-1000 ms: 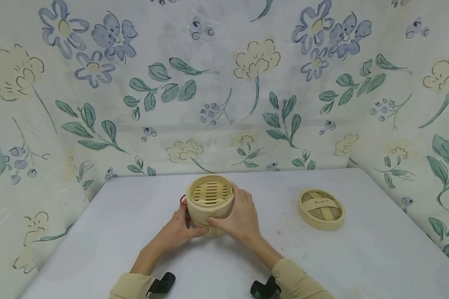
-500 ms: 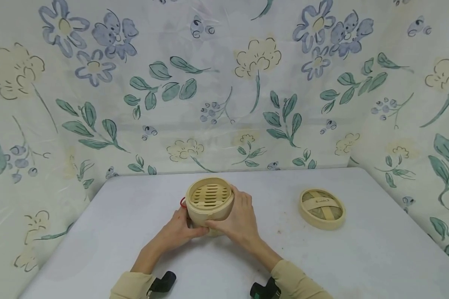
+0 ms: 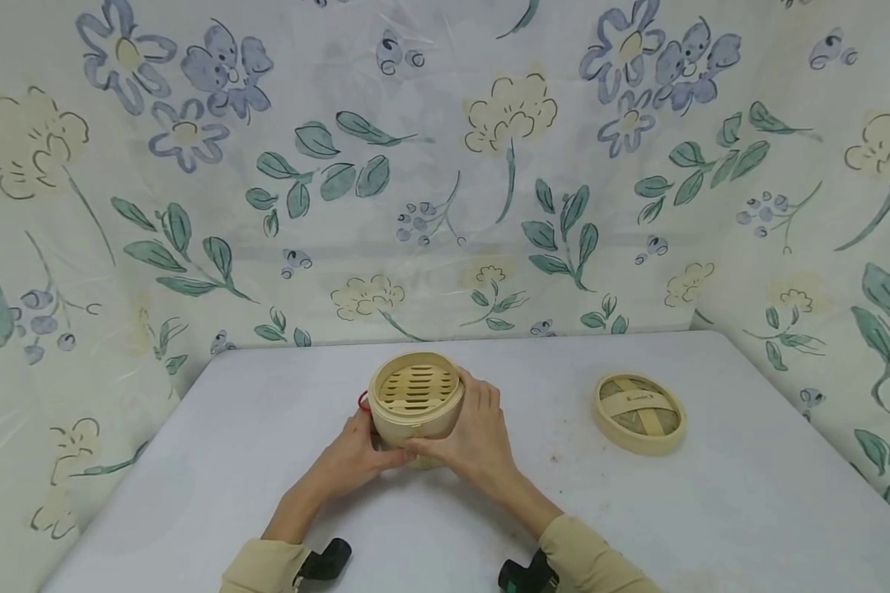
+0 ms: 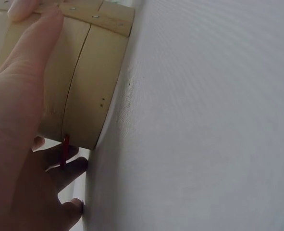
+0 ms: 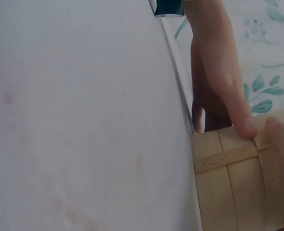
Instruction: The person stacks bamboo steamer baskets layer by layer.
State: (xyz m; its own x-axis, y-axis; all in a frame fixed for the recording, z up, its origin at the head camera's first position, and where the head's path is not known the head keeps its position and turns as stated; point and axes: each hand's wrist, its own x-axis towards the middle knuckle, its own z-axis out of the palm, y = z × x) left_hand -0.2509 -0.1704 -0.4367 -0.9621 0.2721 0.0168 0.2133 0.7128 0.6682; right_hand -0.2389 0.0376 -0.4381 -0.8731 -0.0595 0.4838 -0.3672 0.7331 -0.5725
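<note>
A round bamboo steamer (image 3: 419, 389) with a slotted inner base stands near the table's far edge, mid-table. Seams across its side wall in the left wrist view (image 4: 91, 86) show stacked sections. My left hand (image 3: 350, 457) grips its lower left side, thumb along the front. From the right, my right hand (image 3: 480, 432) holds it, fingers around the far side and thumb across the front. Both thumb tips nearly meet there. A small red loop (image 3: 363, 401) sticks out at the steamer's left. The far-side fingers are partly hidden.
A round bamboo lid (image 3: 640, 414) with a paper band lies to the right on the white table (image 3: 193, 494). Black wrist devices (image 3: 326, 560) sit at both cuffs. Flower-printed sheeting (image 3: 445, 206) encloses the back and sides.
The upper part of the steamer has come down slightly onto the part below, the right thumb lowering with it. Over the last half second the hands have barely moved. The lid has stayed put.
</note>
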